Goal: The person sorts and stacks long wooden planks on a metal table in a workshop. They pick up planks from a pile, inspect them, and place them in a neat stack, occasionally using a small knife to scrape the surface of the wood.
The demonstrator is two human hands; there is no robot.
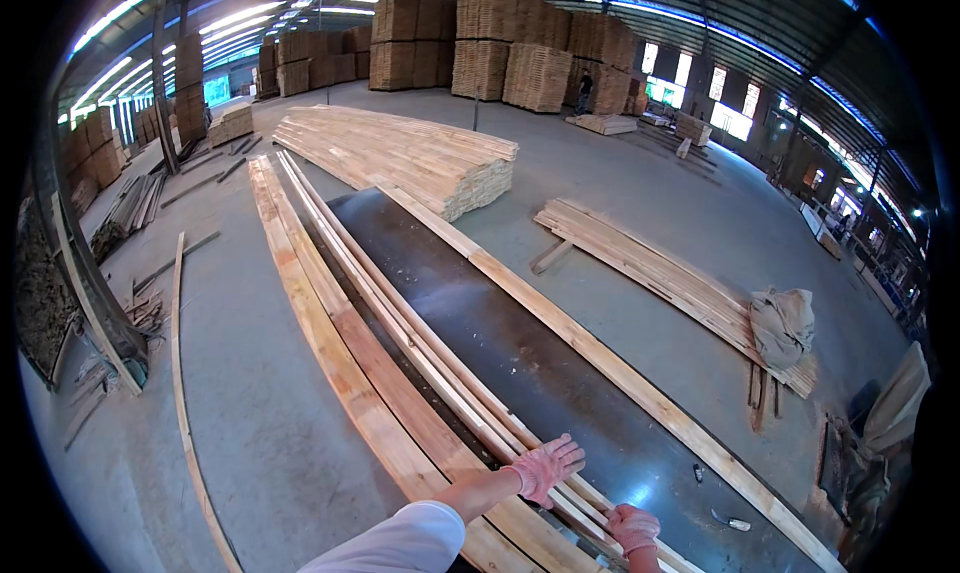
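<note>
- Nearest the camera is the white sleeve (395,543) of the left arm, reaching in over two wide boards (325,338) from the lower edge.
- The left hand (545,469) lies across the narrow strips (470,401), fingers stretched out and a little apart. A flat palm like this probably steadies several strips at once; even pressure should serve better than pushing hard on one.
- The right hand (633,527) is at the near part of the same strips, its fingers curled in. I cannot tell whether they close around a strip, since the undersides are hidden.
- The narrow strips run lengthwise along the left part of the dark table (470,313), between the two wide boards and the bare tabletop. They lie close together, with gaps in places.
- Strips this long and thin will likely flex, so moving both hands together, slowly, seems the best way to stop the far ends swinging out.
- Guiding from the side faces rather than sliding fingers along the edges would lower the chance of splinters or a pinch between strips.
- A single long board (600,355) lies along the table's right edge, well apart from the strips; sideways pushes are best kept short of it.
- A small pale scrap (738,524) rests on the tabletop; strips could catch on it if shifted that way.
</note>
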